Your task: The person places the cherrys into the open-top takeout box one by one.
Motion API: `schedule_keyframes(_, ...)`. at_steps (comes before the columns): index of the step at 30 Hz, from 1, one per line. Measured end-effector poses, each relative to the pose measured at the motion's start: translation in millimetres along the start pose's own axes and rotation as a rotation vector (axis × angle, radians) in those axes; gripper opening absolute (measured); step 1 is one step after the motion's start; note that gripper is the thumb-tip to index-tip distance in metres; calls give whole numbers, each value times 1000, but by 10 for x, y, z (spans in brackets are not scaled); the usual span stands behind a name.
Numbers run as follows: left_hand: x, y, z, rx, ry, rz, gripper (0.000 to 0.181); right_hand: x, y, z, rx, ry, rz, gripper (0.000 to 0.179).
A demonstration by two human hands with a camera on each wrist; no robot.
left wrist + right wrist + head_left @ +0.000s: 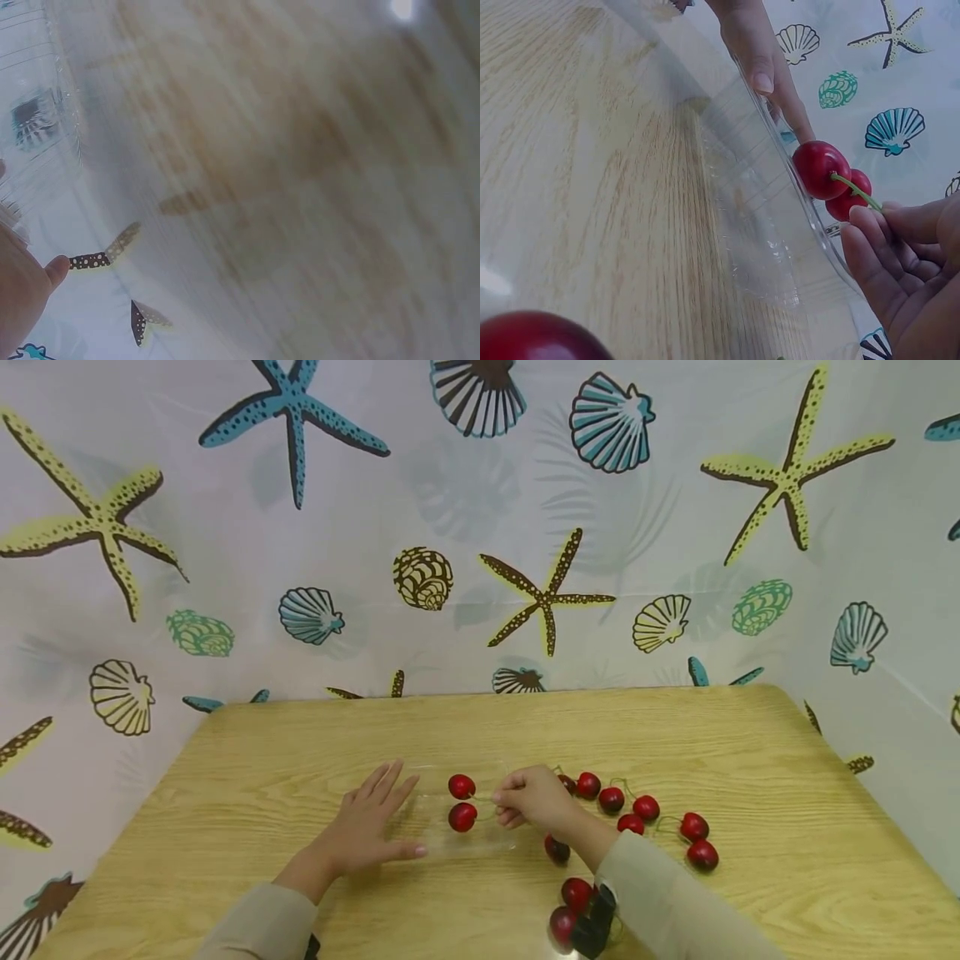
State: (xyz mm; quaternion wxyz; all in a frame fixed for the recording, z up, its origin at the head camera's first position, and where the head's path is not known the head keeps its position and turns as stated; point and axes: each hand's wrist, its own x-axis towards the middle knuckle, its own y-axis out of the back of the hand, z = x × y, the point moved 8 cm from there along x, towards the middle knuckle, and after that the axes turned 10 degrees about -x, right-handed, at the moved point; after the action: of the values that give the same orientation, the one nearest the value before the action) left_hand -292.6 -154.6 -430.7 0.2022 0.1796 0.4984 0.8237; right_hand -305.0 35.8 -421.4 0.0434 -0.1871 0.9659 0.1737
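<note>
My right hand (543, 802) pinches the thin green stem (859, 191) of a pair of red cherries between thumb and fingertips. Both fruits, a nearer cherry (462, 817) and a farther cherry (461, 787), hang over a clear plastic container (457, 847). In the right wrist view the pair overlaps the container's rim (799, 196). My left hand (367, 827) lies along the container's left side, fingers spread and straight, the thumb at its near left corner. Only part of that hand (22, 289) appears in the left wrist view.
Several loose dark-red cherries (646, 808) with stems lie on the wooden table (300, 735) to the right, around and beyond my right forearm. Nearer me, more cherries (577, 893) sit partly behind the black wrist strap (596, 922). A shell-and-starfish cloth (360, 527) hangs behind the table.
</note>
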Motion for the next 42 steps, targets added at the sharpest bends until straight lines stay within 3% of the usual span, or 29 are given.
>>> schedule_keyframes(17, 14, -60, -4, -15, 33, -18, 92, 89, -196, -7, -58, 1, -49, 15)
schedule_keyframes(34, 19, -4, 47, 14, 25, -15, 93, 205, -411, -110, -283, 26, -57, 14)
schedule_keyframes(42, 22, 14, 27, 4, 34, -9, 94, 240, -484, -156, -301, 43, -87, 14)
